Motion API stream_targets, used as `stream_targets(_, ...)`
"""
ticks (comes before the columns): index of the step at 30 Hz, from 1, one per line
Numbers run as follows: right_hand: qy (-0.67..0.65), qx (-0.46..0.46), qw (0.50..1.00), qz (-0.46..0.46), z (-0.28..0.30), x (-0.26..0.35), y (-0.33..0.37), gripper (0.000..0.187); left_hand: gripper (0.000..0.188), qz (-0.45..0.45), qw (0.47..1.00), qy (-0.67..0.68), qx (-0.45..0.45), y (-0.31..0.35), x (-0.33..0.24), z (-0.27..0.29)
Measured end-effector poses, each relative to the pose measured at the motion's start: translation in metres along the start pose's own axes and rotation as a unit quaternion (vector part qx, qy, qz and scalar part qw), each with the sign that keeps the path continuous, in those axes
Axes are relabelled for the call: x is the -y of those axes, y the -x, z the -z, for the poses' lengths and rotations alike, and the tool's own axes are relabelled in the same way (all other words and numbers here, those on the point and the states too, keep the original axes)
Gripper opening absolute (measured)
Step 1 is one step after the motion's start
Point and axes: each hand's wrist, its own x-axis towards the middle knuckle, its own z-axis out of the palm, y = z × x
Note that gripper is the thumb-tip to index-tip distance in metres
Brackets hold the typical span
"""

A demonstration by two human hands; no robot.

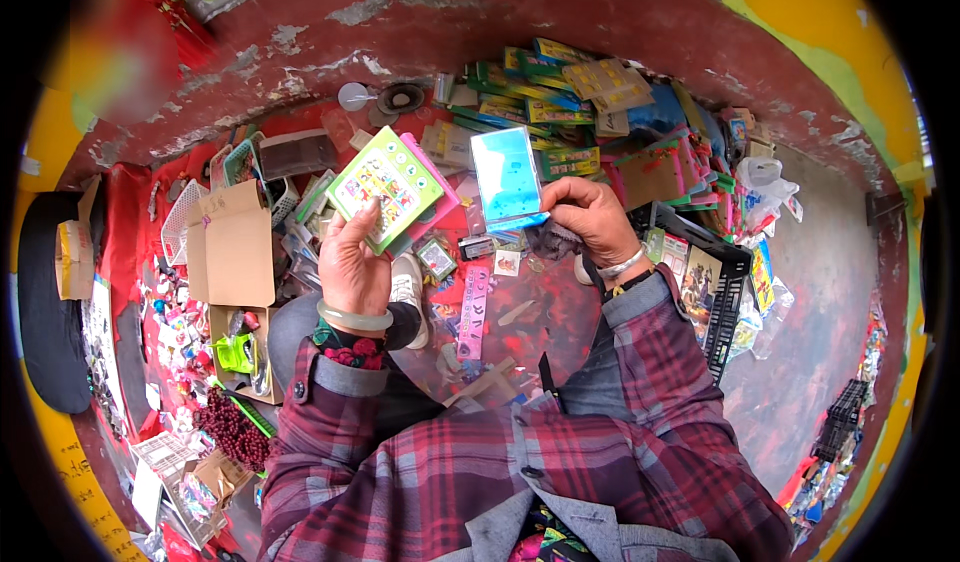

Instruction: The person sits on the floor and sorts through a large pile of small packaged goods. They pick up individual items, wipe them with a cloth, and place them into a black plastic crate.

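The two hands are gripping separate things, with a gap between them. The left hand (pixel 357 277) is clamping one green board (pixel 385 184), thumb on its front, and one pink board (pixel 443 187) is showing behind it. The right hand (pixel 600 227) is pinching one blue case (pixel 506 177) at its lower right corner. Both the green board and the blue case are being held above the floor (pixel 815 252), near the middle.

On the left, one open carton (pixel 230 247) is containing one bright green object (pixel 237 353) and some smaller items. Beyond it, one white basket (pixel 181 224) and one teal basket (pixel 240 165) are standing; their contents are not showing clearly. On the right, one black crate (pixel 737 270) is holding several picture sheets (pixel 699 280), overlapping too much for exact counting. One purple strip (pixel 473 312) is lying below the hands. Many flat boxes (pixel 560 112) are lying piled by the wall (pixel 560 7).
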Motion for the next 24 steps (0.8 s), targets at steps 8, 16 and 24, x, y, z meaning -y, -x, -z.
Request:
stream_targets(8,-0.018,0.002,0.998,0.058,-0.001,0.000,0.002,0.007,0.036,0.037,0.988,-0.130,0.070,0.004,0.013,-0.009)
stream_targets(16,-0.001,0.140,0.989,0.056,-0.014,0.015,0.008,0.003,0.035,0.131,0.970,-0.178,0.099,0.003,0.036,0.001)
stream_targets(24,0.042,0.167,0.985,-0.011,-0.007,0.010,0.006,0.005,0.027,0.170,0.974,-0.121,0.087,0.009,0.030,-0.018)
